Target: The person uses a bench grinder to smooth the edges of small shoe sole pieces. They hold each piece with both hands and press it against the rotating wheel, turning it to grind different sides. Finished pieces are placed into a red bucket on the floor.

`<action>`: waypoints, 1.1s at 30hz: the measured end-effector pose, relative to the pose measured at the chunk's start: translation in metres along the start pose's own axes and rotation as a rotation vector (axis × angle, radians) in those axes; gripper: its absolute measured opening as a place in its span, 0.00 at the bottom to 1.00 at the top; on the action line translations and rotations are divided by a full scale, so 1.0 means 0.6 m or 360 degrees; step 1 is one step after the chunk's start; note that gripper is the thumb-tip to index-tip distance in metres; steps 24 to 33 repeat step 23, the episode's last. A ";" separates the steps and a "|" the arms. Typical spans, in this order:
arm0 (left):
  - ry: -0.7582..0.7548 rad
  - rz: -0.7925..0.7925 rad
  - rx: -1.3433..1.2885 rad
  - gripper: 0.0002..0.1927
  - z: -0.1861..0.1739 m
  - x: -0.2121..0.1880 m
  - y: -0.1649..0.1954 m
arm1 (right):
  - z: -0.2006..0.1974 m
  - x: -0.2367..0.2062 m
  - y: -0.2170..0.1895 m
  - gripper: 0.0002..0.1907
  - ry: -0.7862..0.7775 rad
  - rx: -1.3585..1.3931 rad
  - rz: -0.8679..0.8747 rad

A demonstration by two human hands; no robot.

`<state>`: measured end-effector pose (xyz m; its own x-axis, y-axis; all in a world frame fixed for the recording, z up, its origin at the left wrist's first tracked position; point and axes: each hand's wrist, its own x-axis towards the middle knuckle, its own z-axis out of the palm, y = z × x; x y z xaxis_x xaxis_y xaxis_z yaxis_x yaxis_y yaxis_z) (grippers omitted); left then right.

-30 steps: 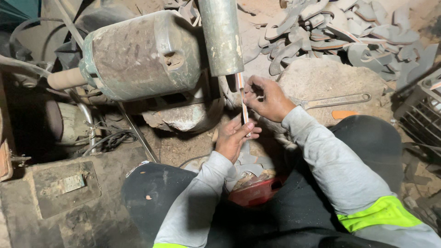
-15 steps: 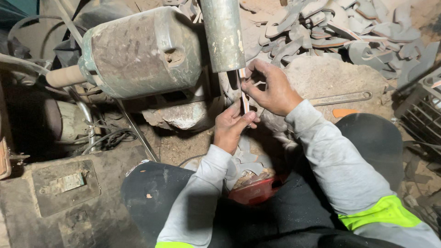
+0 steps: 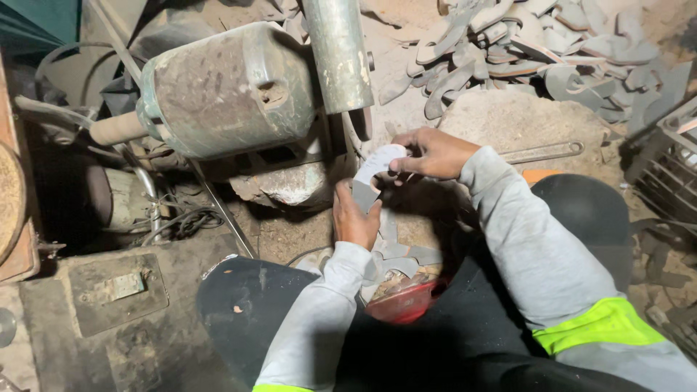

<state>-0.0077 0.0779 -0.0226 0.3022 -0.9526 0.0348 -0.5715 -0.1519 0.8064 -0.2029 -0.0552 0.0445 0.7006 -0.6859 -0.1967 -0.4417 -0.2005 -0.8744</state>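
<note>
Head camera is looking down at a curved metal blade blank (image 3: 377,168), pale grey and sickle-shaped, which both hands are gripping between them. Right hand (image 3: 433,152) is pinching the upper, rounded end of the blank with fingers and thumb. Left hand (image 3: 356,218) is sitting just below, fingers wrapped around the lower end of the same piece. The blank is standing roughly upright, just in front of a grinding machine (image 3: 225,91), whose rusty green drum-shaped motor housing is lying up and to the left of the hands. A grey metal tube (image 3: 337,51) is rising directly above the right hand. Below the left hand, more cut blanks are resting in a red bowl (image 3: 403,303), partly hidden by the grey sleeves. To the right of the right hand, a long wrench (image 3: 541,152) is lying on a dusty mound, and beyond it a heap of similar curved blanks (image 3: 523,51) is covering the ground.
</note>
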 end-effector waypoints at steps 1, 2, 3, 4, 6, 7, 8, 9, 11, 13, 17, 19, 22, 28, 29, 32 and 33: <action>0.0017 -0.0035 0.0003 0.36 -0.012 0.000 0.013 | -0.003 -0.004 -0.010 0.18 0.0013 -0.0012 0.0054; -0.0002 0.0057 -0.0037 0.38 -0.023 -0.001 0.028 | -0.004 -0.009 -0.020 0.16 -0.0032 0.0081 0.0075; -0.0024 0.0154 -0.0081 0.40 -0.031 -0.002 0.045 | -0.007 -0.012 -0.028 0.15 -0.0073 0.0171 0.0097; -0.0050 0.0253 -0.0128 0.41 -0.039 -0.003 0.063 | -0.009 -0.017 -0.035 0.14 -0.0109 0.0260 0.0123; -0.0127 0.0366 -0.0079 0.43 -0.055 -0.006 0.092 | -0.014 -0.019 -0.046 0.15 -0.0202 0.0108 0.0126; -0.0164 0.0417 -0.0049 0.43 -0.064 -0.007 0.102 | -0.014 -0.020 -0.049 0.16 -0.0253 0.0036 0.0126; -0.0190 0.0387 -0.0016 0.41 -0.076 -0.010 0.108 | -0.014 -0.021 -0.049 0.19 -0.0271 0.0148 0.0078; -0.0215 0.0360 0.0015 0.40 -0.089 -0.013 0.111 | -0.014 -0.019 -0.048 0.22 -0.0288 0.0257 0.0029; -0.0150 0.0333 0.0020 0.37 -0.124 -0.014 0.107 | -0.009 -0.012 -0.043 0.27 -0.0242 0.0209 0.0134; 0.0049 0.0336 -0.0313 0.32 -0.185 -0.028 0.086 | 0.006 -0.002 -0.029 0.32 -0.0120 -0.0098 0.0453; 0.0776 0.0461 -0.0023 0.16 -0.352 -0.108 0.047 | 0.092 0.034 0.009 0.27 -0.0500 -0.0841 0.0781; 0.0960 0.0272 0.0305 0.14 -0.415 -0.144 0.038 | 0.145 0.052 0.034 0.26 -0.0673 -0.1135 0.0792; 0.0899 -0.0125 0.0703 0.12 -0.453 -0.168 0.040 | 0.219 0.059 0.067 0.23 -0.0746 -0.1226 0.0680; 0.0906 -0.0126 0.0688 0.12 -0.351 -0.155 0.034 | 0.243 0.049 0.073 0.22 -0.0684 -0.1116 0.0707; 0.0906 -0.0126 0.0688 0.12 -0.351 -0.155 0.034 | 0.243 0.049 0.073 0.22 -0.0684 -0.1116 0.0707; 0.0906 -0.0126 0.0688 0.12 -0.351 -0.155 0.034 | 0.243 0.049 0.073 0.22 -0.0684 -0.1116 0.0707; 0.0906 -0.0126 0.0688 0.12 -0.351 -0.155 0.034 | 0.243 0.049 0.073 0.22 -0.0684 -0.1116 0.0707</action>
